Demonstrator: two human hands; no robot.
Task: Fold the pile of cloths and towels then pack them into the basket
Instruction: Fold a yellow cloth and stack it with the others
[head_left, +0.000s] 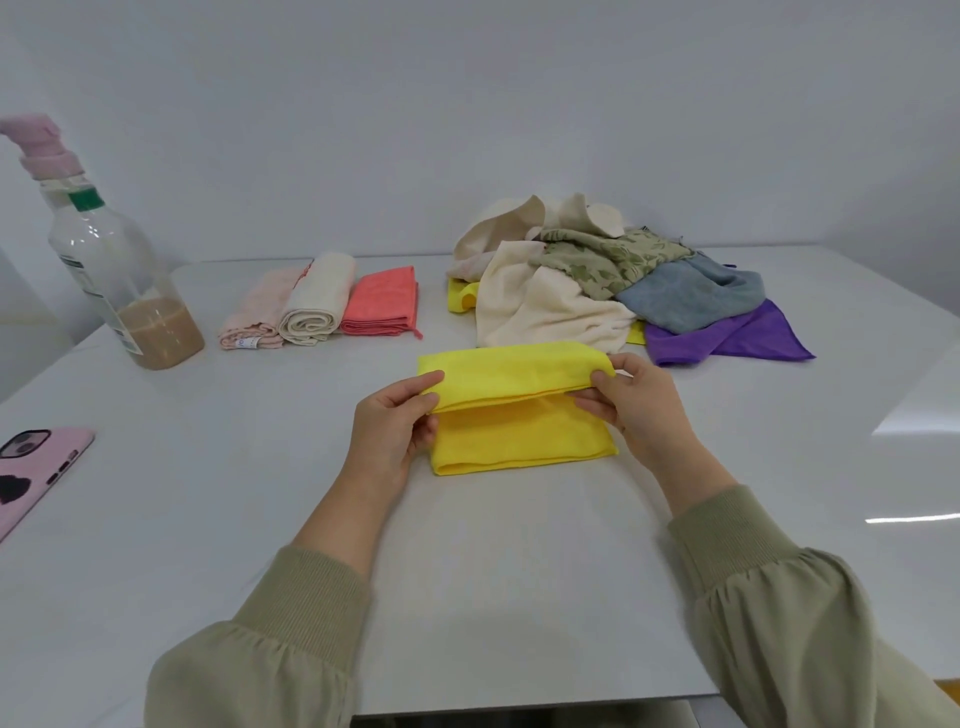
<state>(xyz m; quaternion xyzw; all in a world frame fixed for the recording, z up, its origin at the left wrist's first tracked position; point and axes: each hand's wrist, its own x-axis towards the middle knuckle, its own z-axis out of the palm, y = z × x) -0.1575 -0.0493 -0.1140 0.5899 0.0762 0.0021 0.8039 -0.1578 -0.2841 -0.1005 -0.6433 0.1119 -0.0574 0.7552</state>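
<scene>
A yellow cloth (519, 415) lies partly folded on the white table (260, 467) in front of me. My left hand (395, 426) pinches its upper layer at the left end, and my right hand (634, 400) pinches the same layer at the right end, lifting it over the lower half. Behind it, at the back right, sits an unfolded pile (613, 275) of cream, green-patterned, blue-grey, purple and yellow cloths. Three folded cloths lie side by side at the back left: pale pink (260, 309), cream (317, 299) and coral (382, 301). No basket is in view.
A clear bottle (124, 270) with brown liquid and a green cap stands at the left, a pink pump dispenser (44, 148) behind it. A pink phone (31, 473) lies at the left table edge. The table's front edge runs just below my sleeves.
</scene>
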